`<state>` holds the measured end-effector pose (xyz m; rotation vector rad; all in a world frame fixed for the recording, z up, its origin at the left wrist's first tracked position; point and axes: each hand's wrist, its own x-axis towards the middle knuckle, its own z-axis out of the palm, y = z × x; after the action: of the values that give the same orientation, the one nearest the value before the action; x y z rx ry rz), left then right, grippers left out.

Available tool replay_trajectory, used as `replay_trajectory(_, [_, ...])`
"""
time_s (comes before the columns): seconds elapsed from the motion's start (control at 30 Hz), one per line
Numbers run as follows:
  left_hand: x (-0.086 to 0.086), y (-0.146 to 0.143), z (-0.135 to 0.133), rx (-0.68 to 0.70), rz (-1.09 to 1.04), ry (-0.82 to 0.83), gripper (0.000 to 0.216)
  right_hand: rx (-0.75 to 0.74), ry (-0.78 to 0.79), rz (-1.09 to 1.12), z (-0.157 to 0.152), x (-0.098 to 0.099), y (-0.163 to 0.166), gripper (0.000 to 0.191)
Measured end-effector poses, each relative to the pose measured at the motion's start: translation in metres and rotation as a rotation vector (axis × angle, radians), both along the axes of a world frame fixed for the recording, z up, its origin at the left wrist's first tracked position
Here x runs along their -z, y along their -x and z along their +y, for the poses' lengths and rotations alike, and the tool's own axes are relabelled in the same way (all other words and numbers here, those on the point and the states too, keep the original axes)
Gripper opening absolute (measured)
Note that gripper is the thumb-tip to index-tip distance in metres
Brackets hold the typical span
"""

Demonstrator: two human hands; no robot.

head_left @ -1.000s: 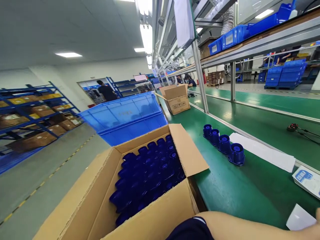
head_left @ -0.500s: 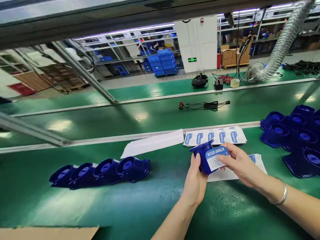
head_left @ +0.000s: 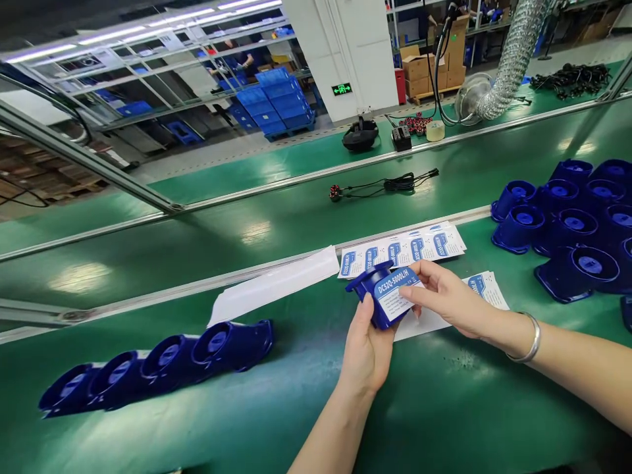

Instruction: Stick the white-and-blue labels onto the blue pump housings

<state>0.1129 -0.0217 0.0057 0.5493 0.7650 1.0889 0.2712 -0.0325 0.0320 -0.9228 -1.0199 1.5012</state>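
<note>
My left hand [head_left: 368,355] grips a dark blue plastic housing [head_left: 366,282], its flanged end tilted up and to the left. Against the side of that housing lies a blue and white label [head_left: 388,304] printed DC52Q-5000L/H. My right hand [head_left: 451,299] pinches the label at its right edge, thumb across its face. How much of the label is stuck down I cannot tell. Under the right hand is a partly covered label sheet [head_left: 488,289]. A stack of label sheets [head_left: 395,253] lies just behind the housing.
Several labelled-looking blue housings [head_left: 170,355] stand in a row at left. More blue housings [head_left: 575,224] crowd the right. A white backing sheet [head_left: 276,280] lies along the metal rail. Beyond it are a coiled black cable [head_left: 399,183], a tape roll [head_left: 435,130] and a foil duct [head_left: 513,66].
The view has shifted, so the bench things sit differently in the frame. The label now lies closer along the housing's side, with my right thumb still on it.
</note>
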Motion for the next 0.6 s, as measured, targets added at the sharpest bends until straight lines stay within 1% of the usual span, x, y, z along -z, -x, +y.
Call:
replay_trajectory(0.1, [0.003,0.002,0.001,-0.009,0.020,0.000,0.038,0.026,-0.032,-0.121,0.002,0.002,-0.003,0.027])
replay_trajectory(0.17, [0.004,0.003,0.001,-0.006,0.035,-0.004,0.040,0.084,-0.065,-0.243,0.002,0.001,-0.006,0.027])
replay_trajectory(0.3, [-0.001,0.002,0.001,0.005,0.051,-0.019,0.048,0.183,-0.190,-0.454,0.002,-0.004,-0.012,0.031])
replay_trajectory(0.47, [-0.007,0.003,-0.002,-0.006,0.108,-0.015,0.048,0.222,-0.348,-0.576,0.003,-0.007,-0.016,0.040])
replay_trajectory(0.6, [-0.003,0.007,0.000,-0.006,0.162,-0.007,0.050,0.282,-0.430,-0.712,0.006,-0.008,-0.015,0.040])
